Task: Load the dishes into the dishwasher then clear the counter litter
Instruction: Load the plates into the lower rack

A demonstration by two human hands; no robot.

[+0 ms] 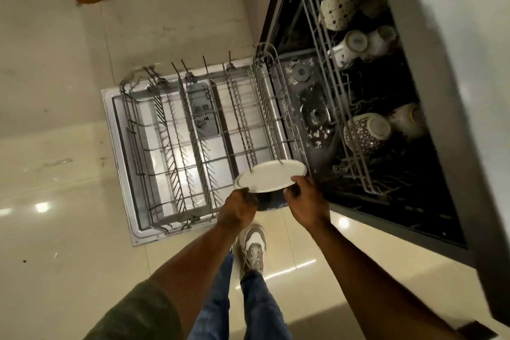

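The left hand (238,207) grips the near-left edge of a white plate (270,175), fingers curled under the rim. The right hand (303,196) holds the opposite side, thumb on top of the rim and fingers wrapped beneath. Under the plate, between the two hands, sits something dark (271,201), perhaps a second dish or a bowl carried along with it; too little of it shows to tell which.

The plate hangs tilted over the near-right corner of the lower rack (193,130), which is pulled out over the open dishwasher door (121,163) and carries no dishes that can be seen. Two rack prongs show against the plate's far edge, so it looks close to being slotted in. To the right, the upper rack (336,85) already holds several upturned cups (356,44) and patterned bowls (367,131).

The plate looks like glazed ceramic: stiff, moderately heavy for its size, smooth enough to slip if wet, and liable to chip against the wire prongs. A hold at opposite rim edges, as here, seems the safest way to steer it. It probably should go in edge-first between two rows of prongs and be lowered gently rather than dropped.

Below, a shoe (252,246) stands on the pale tiled floor (55,229), just beside the door.
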